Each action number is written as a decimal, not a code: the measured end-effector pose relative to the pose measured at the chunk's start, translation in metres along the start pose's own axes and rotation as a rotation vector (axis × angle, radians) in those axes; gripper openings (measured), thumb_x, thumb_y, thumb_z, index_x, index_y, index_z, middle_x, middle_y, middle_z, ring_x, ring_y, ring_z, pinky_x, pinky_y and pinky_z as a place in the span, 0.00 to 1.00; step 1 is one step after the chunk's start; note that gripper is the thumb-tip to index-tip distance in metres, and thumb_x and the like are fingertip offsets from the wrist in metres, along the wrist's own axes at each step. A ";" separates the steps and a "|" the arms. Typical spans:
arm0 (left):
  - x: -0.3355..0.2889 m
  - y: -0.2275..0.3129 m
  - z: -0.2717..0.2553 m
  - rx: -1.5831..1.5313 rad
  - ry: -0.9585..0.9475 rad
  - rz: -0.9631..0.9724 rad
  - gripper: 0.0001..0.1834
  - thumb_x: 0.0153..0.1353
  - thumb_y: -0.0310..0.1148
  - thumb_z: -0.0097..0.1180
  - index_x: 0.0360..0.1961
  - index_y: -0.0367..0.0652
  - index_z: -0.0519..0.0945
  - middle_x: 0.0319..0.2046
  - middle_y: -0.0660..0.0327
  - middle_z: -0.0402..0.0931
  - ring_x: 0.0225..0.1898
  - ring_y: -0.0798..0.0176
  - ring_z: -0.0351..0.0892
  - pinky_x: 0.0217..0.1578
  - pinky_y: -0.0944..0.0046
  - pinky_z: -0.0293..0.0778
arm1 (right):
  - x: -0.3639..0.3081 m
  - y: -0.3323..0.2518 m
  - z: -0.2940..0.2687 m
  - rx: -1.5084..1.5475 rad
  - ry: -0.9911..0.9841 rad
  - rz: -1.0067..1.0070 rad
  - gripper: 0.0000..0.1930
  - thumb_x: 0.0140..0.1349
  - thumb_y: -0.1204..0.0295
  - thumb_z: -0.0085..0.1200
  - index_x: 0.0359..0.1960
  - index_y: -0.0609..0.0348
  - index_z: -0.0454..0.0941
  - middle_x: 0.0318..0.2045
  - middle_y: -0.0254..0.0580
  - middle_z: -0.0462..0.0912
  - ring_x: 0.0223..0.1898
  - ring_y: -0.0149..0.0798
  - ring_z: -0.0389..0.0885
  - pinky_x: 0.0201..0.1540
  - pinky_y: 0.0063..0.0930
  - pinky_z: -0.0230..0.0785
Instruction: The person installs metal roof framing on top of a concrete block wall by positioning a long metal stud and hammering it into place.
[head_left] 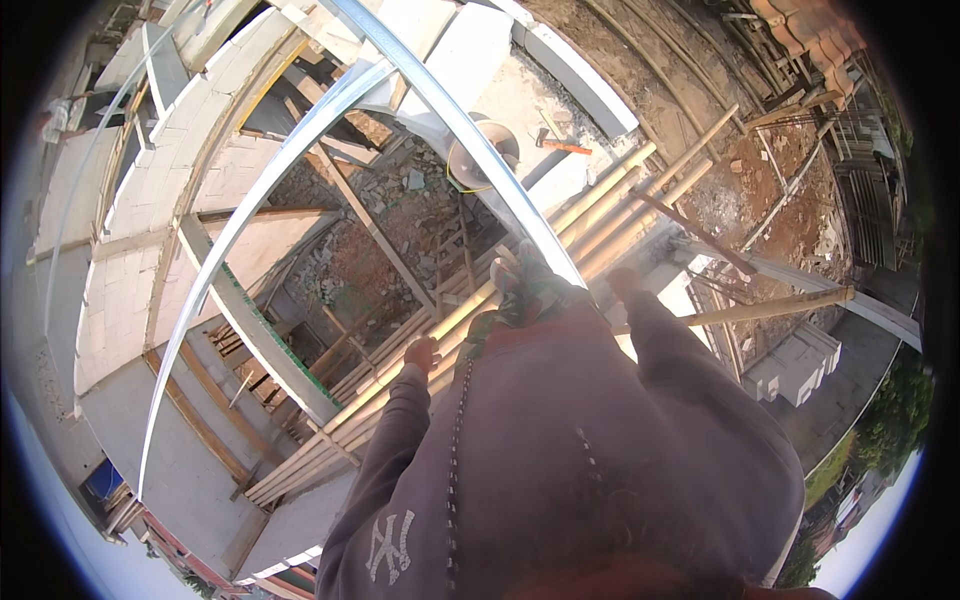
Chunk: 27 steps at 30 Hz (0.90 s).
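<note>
My left hand (422, 353) hangs out over the bamboo poles (375, 385); its fingers look loosely bent and apart, with nothing visible in them. My right hand (625, 285) is blurred, close by the lower end of a shiny metal profile (480, 150); whether it touches the profile is unclear. That long profile runs from the upper edge down to my body. A second metal profile (215, 250) branches off it and curves away to the lower left. My feet (508, 272) are on or beside the poles, partly hidden by my clothes.
Below the poles lies a deep rubble-filled pit (390, 215) between pale block walls (165, 190). A bucket (483, 155) and an orange-handled hammer (563, 146) rest on the ledge ahead. Wooden beams (365, 220) cross the pit. A loose pole (770, 305) extends right, near stacked blocks (800, 360).
</note>
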<state>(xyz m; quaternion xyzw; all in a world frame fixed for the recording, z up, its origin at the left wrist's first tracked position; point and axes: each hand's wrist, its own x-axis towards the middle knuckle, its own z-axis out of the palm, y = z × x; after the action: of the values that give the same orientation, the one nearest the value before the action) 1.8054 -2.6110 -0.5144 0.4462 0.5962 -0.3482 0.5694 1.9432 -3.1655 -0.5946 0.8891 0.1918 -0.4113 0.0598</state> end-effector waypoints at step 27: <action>0.069 -0.108 0.020 1.184 0.126 0.470 0.21 0.65 0.44 0.54 0.55 0.45 0.81 0.57 0.50 0.77 0.59 0.49 0.76 0.58 0.54 0.72 | 0.184 0.019 0.114 1.171 -0.097 0.416 0.54 0.48 0.55 0.67 0.72 0.71 0.53 0.65 0.64 0.68 0.66 0.56 0.68 0.67 0.39 0.62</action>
<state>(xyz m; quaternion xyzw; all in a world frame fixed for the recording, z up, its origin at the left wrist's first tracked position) 1.7161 -2.6587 -0.5946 0.8236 0.2213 -0.4577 0.2515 1.9783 -3.1596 -0.8091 0.7735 -0.2455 -0.4678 -0.3501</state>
